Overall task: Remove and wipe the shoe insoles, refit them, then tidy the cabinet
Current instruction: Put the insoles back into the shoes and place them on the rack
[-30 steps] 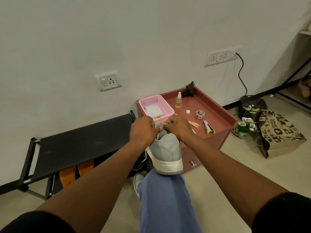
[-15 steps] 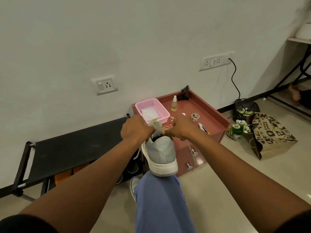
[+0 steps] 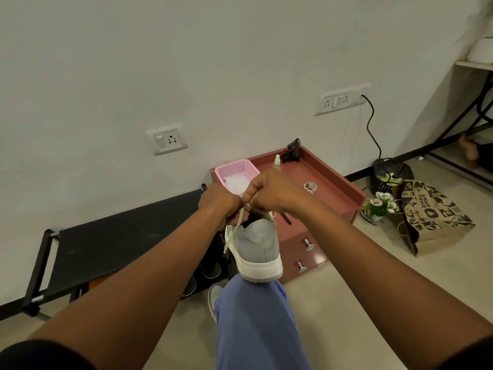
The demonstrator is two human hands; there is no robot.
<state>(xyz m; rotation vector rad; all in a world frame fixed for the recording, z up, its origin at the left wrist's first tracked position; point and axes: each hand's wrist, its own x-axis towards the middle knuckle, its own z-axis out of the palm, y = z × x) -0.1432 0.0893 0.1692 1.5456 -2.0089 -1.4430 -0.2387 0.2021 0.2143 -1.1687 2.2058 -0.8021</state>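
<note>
A grey sneaker with a white sole rests heel-first on my blue-trousered knee. My left hand and my right hand meet just above its opening, both curled tight. A pale lace runs from between them down the shoe's left side; each hand pinches lace there. The insole is hidden inside the shoe. Behind stands the red cabinet, carrying a pink basket with a white cloth, a small spray bottle and a tape roll.
A black shoe rack stands to the left with shoes beneath it. A second sneaker lies on the floor by my leg. To the right are a printed paper bag, white flowers and a black bin.
Both hands have lifted slightly above the shoe and drawn together, pulling the lace taut. The view has tilted and shifted, so the cabinet sits further right.
</note>
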